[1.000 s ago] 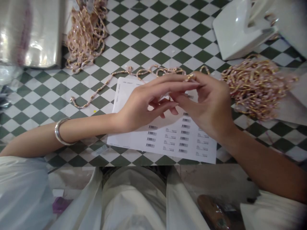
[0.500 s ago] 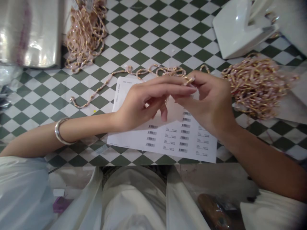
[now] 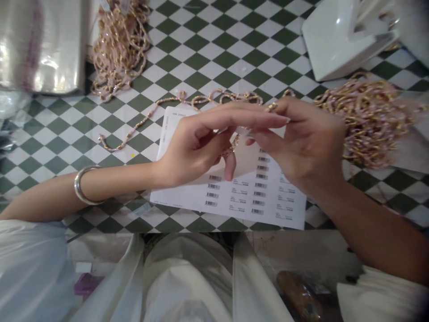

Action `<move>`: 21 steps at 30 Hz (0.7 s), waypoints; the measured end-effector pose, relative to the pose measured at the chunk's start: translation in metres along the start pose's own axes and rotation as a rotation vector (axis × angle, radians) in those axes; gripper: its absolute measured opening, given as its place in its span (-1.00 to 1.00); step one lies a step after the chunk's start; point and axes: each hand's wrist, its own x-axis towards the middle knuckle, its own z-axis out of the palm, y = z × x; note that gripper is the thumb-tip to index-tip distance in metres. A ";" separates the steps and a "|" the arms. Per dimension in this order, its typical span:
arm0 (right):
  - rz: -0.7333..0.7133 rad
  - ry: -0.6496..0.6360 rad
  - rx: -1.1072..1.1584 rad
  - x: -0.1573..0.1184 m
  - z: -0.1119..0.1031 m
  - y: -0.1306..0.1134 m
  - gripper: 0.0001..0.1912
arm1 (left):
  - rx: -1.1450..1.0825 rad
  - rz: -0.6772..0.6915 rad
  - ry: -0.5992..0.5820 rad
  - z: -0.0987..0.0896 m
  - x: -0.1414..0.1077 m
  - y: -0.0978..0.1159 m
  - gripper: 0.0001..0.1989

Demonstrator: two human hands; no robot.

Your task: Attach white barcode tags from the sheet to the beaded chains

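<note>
Above a sheet of barcode labels (image 3: pixel 187 188), my two hands meet with fingers bent together. A pink and gold beaded strand (image 3: pixel 234 145) hangs at the fingers of my left hand (image 3: pixel 197 143), which is closed on it. A small whitish piece (image 3: pixel 244 130), perhaps a label, shows between the hands. My right hand (image 3: pixel 304 143) is closed, its thumb and fingertips close to that piece, and gold beads (image 3: pixel 271 107) show at its index finger. Its exact grip is partly hidden. More of a beaded strand (image 3: pixel 140 123) lies loosely along the sheet's far edge.
A heap of beaded strands (image 3: pixel 372 120) lies at the right, and another bundle (image 3: pixel 120 49) with tags at the far left. A white angular holder (image 3: pixel 335 40) stands at the back right. Clear plastic bags (image 3: pixel 60 49) lie at the left on the checked tabletop (image 3: pixel 201 49).
My right hand has shifted a little to the right, and the gap between the hands has widened. The whitish piece and more of the beads now show there.
</note>
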 end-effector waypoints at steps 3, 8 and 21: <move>0.003 -0.013 -0.014 -0.001 0.000 -0.001 -0.92 | 0.014 0.004 -0.022 0.000 -0.001 -0.001 -0.60; -0.012 -0.031 -0.062 0.000 -0.001 -0.006 -0.87 | 0.000 -0.003 -0.033 0.002 -0.001 -0.001 -0.62; 0.013 -0.015 -0.104 -0.001 0.001 -0.006 -0.89 | -0.009 -0.096 -0.050 0.004 -0.006 0.004 -0.62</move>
